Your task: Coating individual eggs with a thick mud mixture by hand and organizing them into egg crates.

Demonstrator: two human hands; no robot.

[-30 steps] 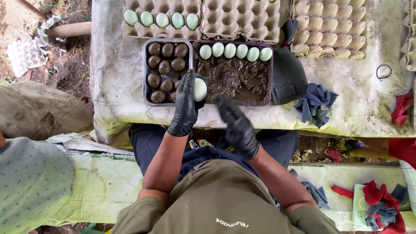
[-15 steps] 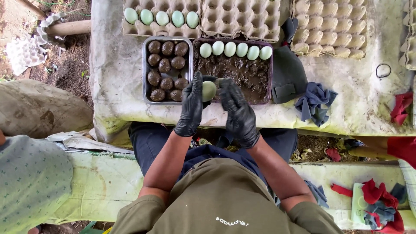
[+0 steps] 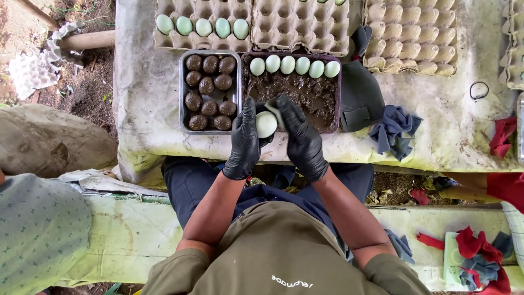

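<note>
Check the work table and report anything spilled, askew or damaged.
Nothing is spilled or broken. Only the rags look untidy: a blue cloth lies crumpled beside the mud tray, and a red cloth hangs at the table edge.

It looks like an outdoor egg-processing spot: bare soil (image 3: 90, 82) beside a cloth-covered surface (image 3: 436, 120), cardboard egg trays (image 3: 415, 38), a mud-filled tray (image 3: 305, 98) and mud-coated eggs (image 3: 210, 90).

A pale, stained cloth-covered table (image 3: 164, 136) carries grey cardboard egg trays (image 3: 300, 24), a metal tray of mud-coated eggs (image 3: 184, 87), a dark tray of brown mud (image 3: 337, 104), a crumpled blue-grey rag (image 3: 394, 128) and a red cloth (image 3: 503, 136).
</note>
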